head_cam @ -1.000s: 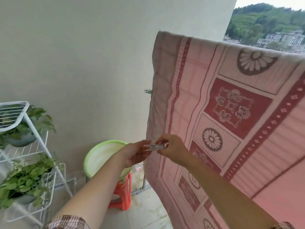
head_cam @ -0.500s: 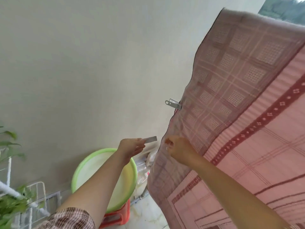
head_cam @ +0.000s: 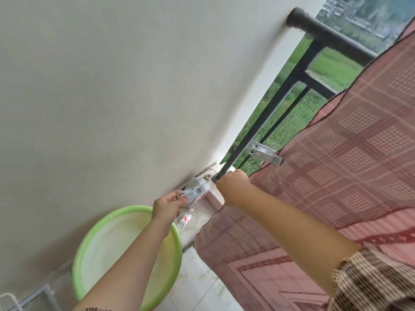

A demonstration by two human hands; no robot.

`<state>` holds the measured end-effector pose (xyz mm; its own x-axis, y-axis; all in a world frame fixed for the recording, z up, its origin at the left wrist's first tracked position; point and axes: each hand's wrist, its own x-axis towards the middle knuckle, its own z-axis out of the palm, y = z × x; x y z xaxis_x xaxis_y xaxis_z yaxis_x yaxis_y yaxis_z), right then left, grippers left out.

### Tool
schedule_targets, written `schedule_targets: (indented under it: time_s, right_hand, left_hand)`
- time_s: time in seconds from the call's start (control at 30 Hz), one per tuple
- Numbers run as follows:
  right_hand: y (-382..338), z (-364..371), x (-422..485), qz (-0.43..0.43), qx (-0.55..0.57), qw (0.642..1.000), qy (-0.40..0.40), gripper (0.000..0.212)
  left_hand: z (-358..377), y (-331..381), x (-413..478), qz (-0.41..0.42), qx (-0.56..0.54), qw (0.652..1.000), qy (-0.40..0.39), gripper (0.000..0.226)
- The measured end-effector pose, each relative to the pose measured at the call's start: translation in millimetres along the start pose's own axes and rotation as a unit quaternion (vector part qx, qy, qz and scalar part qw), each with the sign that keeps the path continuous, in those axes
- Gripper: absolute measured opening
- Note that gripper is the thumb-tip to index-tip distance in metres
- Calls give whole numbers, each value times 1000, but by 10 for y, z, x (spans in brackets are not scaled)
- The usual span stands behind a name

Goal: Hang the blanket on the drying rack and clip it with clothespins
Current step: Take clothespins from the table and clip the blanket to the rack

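Note:
A pink and dark-red patterned blanket [head_cam: 350,167] hangs down the right side of the view. One grey clothespin [head_cam: 265,155] is clipped onto its left edge. Just below that pin, my right hand [head_cam: 232,186] pinches the blanket's edge at a dark railing post. My left hand [head_cam: 167,206] is a little lower and to the left, apart from the blanket, and holds a second grey clothespin [head_cam: 190,192] pointing toward the edge. The rack's bar is hidden.
A dark metal balcony railing [head_cam: 301,70] runs behind the blanket, with grass beyond. A plain wall fills the left. A green basin [head_cam: 105,239] stands below my left arm. A clear plastic bottle [head_cam: 184,221] lies by the wall's foot. A white wire shelf [head_cam: 33,297] shows bottom left.
The view swung right and down, so the railing now shows. My right hand moved onto the blanket's edge under the clipped pin; my left hand still holds the second clothespin.

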<state>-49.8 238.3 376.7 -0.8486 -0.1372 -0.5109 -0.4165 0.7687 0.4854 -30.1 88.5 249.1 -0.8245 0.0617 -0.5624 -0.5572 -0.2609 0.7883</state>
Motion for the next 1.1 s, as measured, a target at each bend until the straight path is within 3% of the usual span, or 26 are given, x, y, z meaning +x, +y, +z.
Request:
schedule_targets:
  time_s: [0.13,0.23,0.3,0.6,0.8,1.1]
  right_hand:
    - [20,10,178,41,-5,985,-166,31]
    - [98,86,281,52,41,975,-210,7]
    - [138,130,317,60,84,969,-225,13]
    - [130,189,404,110,165,966,-167,28]
    - [53,149,376,64,119,978,-156,32]
    - [141,54,294,35,85,988,-126,35]
  left_hand:
    - [18,-327,176,-54,-24,998,-16,29]
    - [69,-445,271,-74,-25,997,-26,29]
    - [120,-470,335,-75,-20,996,-46,31]
    - [319,-458,422,-92,-47,987,-121,13]
    - [225,-441,537,-75,-3,985,-156,21]
    - [319,-304,618,15,48,975,-218,35]
